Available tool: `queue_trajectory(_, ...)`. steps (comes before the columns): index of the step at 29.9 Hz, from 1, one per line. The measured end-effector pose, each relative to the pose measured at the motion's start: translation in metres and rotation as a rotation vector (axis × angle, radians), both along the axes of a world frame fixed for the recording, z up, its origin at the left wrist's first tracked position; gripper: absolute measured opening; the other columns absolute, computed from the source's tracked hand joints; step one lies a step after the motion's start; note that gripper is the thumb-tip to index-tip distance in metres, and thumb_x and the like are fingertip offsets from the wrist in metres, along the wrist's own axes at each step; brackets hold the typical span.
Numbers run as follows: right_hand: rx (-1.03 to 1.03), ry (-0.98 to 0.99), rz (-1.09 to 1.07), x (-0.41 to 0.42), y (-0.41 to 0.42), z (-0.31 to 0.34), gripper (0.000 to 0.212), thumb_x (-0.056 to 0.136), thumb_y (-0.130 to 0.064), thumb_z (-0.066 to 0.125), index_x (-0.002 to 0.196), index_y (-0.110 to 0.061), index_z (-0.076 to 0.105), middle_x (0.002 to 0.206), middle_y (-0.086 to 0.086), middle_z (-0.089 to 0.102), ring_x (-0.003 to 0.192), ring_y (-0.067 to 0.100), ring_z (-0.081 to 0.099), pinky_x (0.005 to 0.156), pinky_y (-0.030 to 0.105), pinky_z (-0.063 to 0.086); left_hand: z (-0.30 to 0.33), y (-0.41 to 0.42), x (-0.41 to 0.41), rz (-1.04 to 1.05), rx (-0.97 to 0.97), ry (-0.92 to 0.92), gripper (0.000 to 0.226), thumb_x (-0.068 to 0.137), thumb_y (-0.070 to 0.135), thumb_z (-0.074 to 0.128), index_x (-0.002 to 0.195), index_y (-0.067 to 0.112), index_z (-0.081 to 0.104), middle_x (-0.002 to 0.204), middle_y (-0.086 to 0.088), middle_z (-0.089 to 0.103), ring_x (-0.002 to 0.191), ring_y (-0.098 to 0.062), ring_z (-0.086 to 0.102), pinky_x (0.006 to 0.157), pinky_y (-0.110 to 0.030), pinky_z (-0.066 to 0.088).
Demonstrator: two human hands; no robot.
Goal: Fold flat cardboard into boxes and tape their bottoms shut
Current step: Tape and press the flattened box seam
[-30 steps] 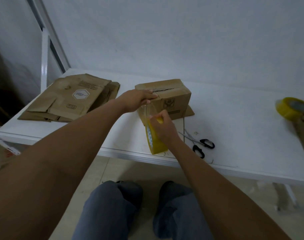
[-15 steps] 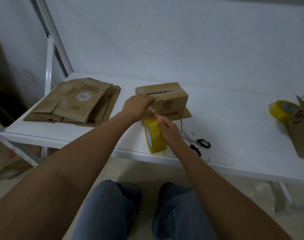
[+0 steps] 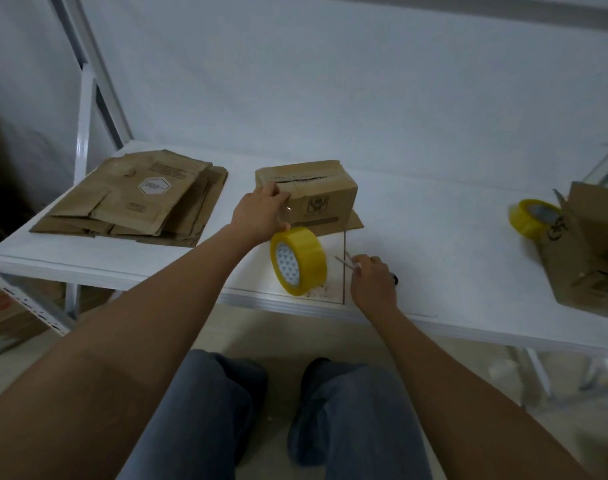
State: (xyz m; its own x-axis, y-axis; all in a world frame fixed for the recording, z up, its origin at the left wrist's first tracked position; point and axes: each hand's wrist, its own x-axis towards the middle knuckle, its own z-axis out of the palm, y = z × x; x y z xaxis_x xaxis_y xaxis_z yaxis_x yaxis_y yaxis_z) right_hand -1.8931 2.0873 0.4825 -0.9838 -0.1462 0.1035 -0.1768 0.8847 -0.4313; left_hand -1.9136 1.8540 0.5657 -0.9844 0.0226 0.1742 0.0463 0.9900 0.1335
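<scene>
- While the left hand is pressing on the near-left corner of the folded box, its fingers are curling over the top edge at the seam; a strip of clear tape looks to be running from there down to the roll, though it is hard to make out.
- Folded box is sitting at 12 o'clock from the person, mid-table, taped-seam side up; a flap is sticking out flat beneath it on the right side.
- Front face is showing a dark printed square logo and a dark bar under it; the writing is too small to read.
- Yellow tape roll is standing on edge just below the left hand, close to the table's near edge, white patterned core facing 8 o'clock.
- Right hand is closing around the scissors at 1 o'clock, just right of the roll; fingers are curled on the handles, blades are poking out toward 10 o'clock, slightly parted.
- Stack of flat cardboard is lying at 10 o'clock, well apart from the box; the top sheet is carrying a white hexagon label and lines of print, not legible.
- Second yellow tape roll is resting at 2 o'clock, touching an open box at the right edge; that box is showing dark printed marks, unreadable.
</scene>
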Motion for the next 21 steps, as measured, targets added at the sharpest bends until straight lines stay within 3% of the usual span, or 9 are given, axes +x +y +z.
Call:
queue_trajectory(2,0.125,-0.052,-0.027,0.001,0.013,-0.006,0.035,0.096,-0.009,0.042,0.129,-0.003,0.048,0.127,0.018,0.050,0.114,0.032,0.046,0.089,0.036,0.038,-0.001,-0.001,0.000,-0.001,0.005,-0.004,0.069,0.086,0.039,0.065,0.144,0.015,0.036,0.142,-0.010,0.038,0.126,-0.029,0.041,0.101,-0.040,0.037)
queue_trajectory(4,0.195,-0.102,-0.027,0.002,0.022,-0.012,0.032,0.098,-0.015,0.040,0.127,-0.003,0.046,0.131,0.017,0.046,0.118,0.030,0.043,0.090,0.034,0.038,-0.003,-0.001,0.002,0.000,0.006,-0.003,0.070,0.086,0.040,0.064,0.145,0.016,0.034,0.144,-0.009,0.037,0.126,-0.029,0.042,0.101,-0.040,0.038)
queue_trajectory(11,0.284,-0.251,-0.002,-0.007,0.027,0.006,0.032,0.093,-0.025,0.055,0.118,-0.006,0.052,0.117,0.016,0.056,0.102,0.028,0.055,0.072,0.026,0.039,-0.006,-0.002,0.002,0.010,0.051,0.032,0.069,0.085,0.043,0.066,0.143,0.016,0.039,0.143,-0.008,0.041,0.120,-0.029,0.049,0.101,-0.040,0.037)
queue_trajectory(17,-0.001,-0.229,-0.008,-0.006,0.021,0.029,0.036,0.089,-0.025,0.061,0.118,-0.004,0.058,0.116,0.012,0.062,0.102,0.026,0.059,0.080,0.029,0.046,-0.001,-0.002,0.007,0.010,0.053,0.029,0.064,0.086,0.049,0.061,0.138,0.017,0.044,0.143,-0.007,0.042,0.128,-0.028,0.042,0.106,-0.041,0.029)
queue_trajectory(21,-0.084,-0.206,0.079,-0.015,0.010,0.046,0.041,0.087,-0.032,0.063,0.120,-0.010,0.052,0.113,0.012,0.059,0.105,0.028,0.056,0.082,0.029,0.039,0.002,0.002,0.014,0.049,0.215,0.081,0.049,0.082,0.041,0.068,0.120,0.012,0.058,0.153,-0.007,0.030,0.132,-0.030,0.037,0.103,-0.040,0.035)
